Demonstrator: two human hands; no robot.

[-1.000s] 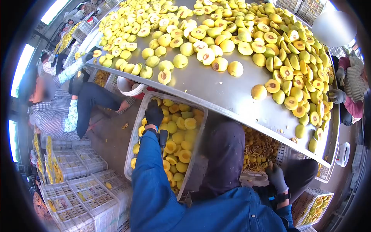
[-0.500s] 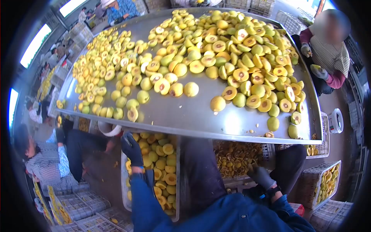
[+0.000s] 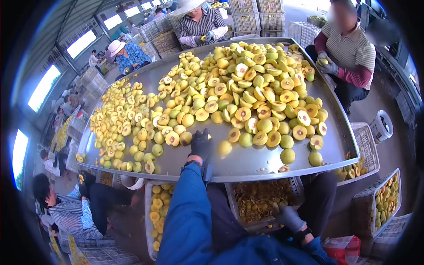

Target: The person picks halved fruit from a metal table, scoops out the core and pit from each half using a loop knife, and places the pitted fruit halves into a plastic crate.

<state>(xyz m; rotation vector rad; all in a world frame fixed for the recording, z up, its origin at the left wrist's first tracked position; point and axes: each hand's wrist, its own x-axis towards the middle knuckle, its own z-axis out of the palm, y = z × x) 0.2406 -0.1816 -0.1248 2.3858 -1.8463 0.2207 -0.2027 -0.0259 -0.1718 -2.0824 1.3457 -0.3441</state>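
Observation:
My left hand (image 3: 201, 145), in a dark glove, reaches over the front of the metal table (image 3: 190, 162), beside a halved fruit (image 3: 186, 138) at the pile's near edge. Its fingers point forward; whether they hold anything is unclear. A heap of yellow-green halved fruit (image 3: 243, 88) spreads across the tabletop. My right hand (image 3: 289, 218), in a grey glove, is low by my right leg, next to a crate of pits and scraps (image 3: 258, 198). Its fingers are curled, and anything inside them is too small to make out.
Below the table's left front stands a crate of halved fruit (image 3: 158, 216). Fruit-filled crates (image 3: 386, 201) and a white bucket (image 3: 381, 127) are at the right. A person (image 3: 349, 48) sits at the right, another (image 3: 73, 212) at the left; two more sit behind the table.
My left hand has moved from the fruit crate below up onto the table. My right hand stays low. The view has tilted up, bringing more of the people behind the table into sight.

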